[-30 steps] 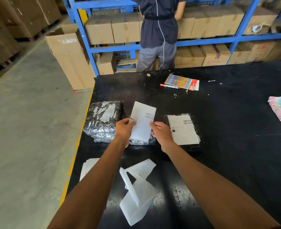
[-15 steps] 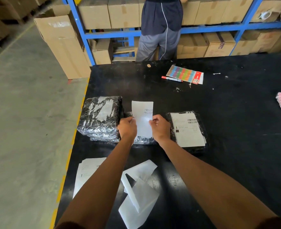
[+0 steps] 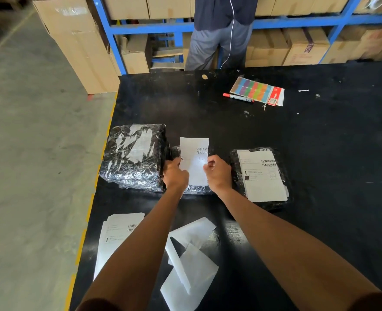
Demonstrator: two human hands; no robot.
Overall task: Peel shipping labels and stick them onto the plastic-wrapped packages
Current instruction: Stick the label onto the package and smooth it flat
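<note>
At bench centre, the left hand (image 3: 175,175) and right hand (image 3: 218,173) each pinch one side edge of a peeled shipping label (image 3: 194,160), so both grips are closed on it. The label hangs over a small plastic-wrapped package (image 3: 195,189), most of which is hidden beneath the label and hands; whether the label already touches the wrap cannot be determined. At 9 o'clock from the label lies a stack of unlabelled packages (image 3: 135,153); at 3 o'clock lies a labelled package (image 3: 261,176). At 6 o'clock, near the bench edge, lie discarded backing sheets (image 3: 190,261), with a pile of unpeeled labels (image 3: 118,234) at 7 o'clock. Probable faults: uneven lowering would skew the label; crinkled wrap would trap creases or bubbles across the barcode; a sagging far edge could fold the adhesive onto itself; adhesive may cling to the fingertips on release and lift a corner.
</note>
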